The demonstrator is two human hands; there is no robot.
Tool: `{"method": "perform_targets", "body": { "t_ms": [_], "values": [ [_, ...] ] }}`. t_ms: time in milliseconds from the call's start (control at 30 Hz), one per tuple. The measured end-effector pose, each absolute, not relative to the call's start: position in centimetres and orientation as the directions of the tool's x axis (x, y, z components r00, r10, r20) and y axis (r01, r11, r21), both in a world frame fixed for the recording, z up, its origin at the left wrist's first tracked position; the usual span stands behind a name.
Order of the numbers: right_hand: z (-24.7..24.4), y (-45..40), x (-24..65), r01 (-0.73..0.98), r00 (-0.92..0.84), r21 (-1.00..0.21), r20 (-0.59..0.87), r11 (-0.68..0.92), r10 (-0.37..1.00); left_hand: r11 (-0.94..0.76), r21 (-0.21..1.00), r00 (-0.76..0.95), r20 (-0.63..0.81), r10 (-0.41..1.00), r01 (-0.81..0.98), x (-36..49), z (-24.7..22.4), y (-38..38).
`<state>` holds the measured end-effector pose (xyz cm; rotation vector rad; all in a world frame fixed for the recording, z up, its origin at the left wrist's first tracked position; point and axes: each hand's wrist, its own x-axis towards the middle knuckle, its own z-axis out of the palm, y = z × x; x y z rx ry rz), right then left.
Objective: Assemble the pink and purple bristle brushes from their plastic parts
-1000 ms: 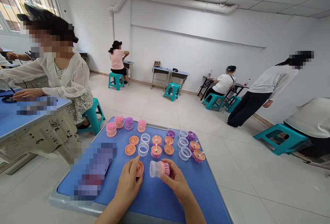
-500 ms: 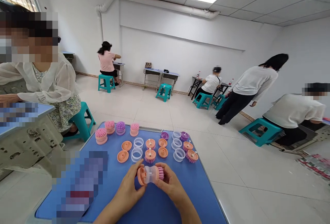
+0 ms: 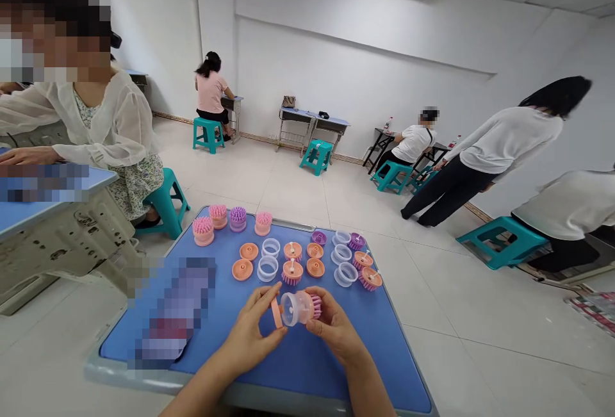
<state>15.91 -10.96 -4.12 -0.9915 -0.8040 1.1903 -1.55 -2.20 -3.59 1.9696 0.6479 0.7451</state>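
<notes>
Between thumb and fingers, my left hand [image 3: 254, 324] grips a round orange cap [image 3: 276, 313] by its edges. My right hand [image 3: 339, 330] is closed around a small scrubbing brush head with pink-purple bristles [image 3: 316, 306]. A clear plastic ring [image 3: 295, 309] sits on the brush head's orange base, its open end facing the cap. Cap and ring are very close; whether they touch I cannot tell. Beyond my hands lie loose orange caps [image 3: 243, 269], clear rings [image 3: 268, 268] and bristle-down brush heads [image 3: 292, 271].
Several whole brushes [image 3: 204, 231] stand bristles-up at the blue table's [image 3: 250, 382] far left. A blurred phone-like object [image 3: 177, 311] lies at left. More rings [image 3: 345, 274] and brush heads [image 3: 370, 278] are at right. A co-worker [image 3: 120, 122] sits at a neighbouring desk.
The orange cap has turned edge-on to me, and the clear ring's open end now shows. The camera view has tilted down and shifted. Both hands keep their hold.
</notes>
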Motion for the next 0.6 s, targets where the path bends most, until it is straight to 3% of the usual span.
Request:
{"method": "perform_targets", "body": {
  "t_ms": [267,600],
  "values": [
    [-4.33,-10.68,15.78,-0.316,0.184,-0.946,0.018,0.077,0.983,-0.383,0.901,0.691,0.146,0.708,0.203,-1.39,-3.46,-2.17],
    [-3.39,-10.67,15.64,-0.296,0.16,-0.954,0.005,0.053,0.987,-0.383,0.9,0.685,0.144,0.714,0.21,-1.35,-3.48,-2.15]
  ]
}}
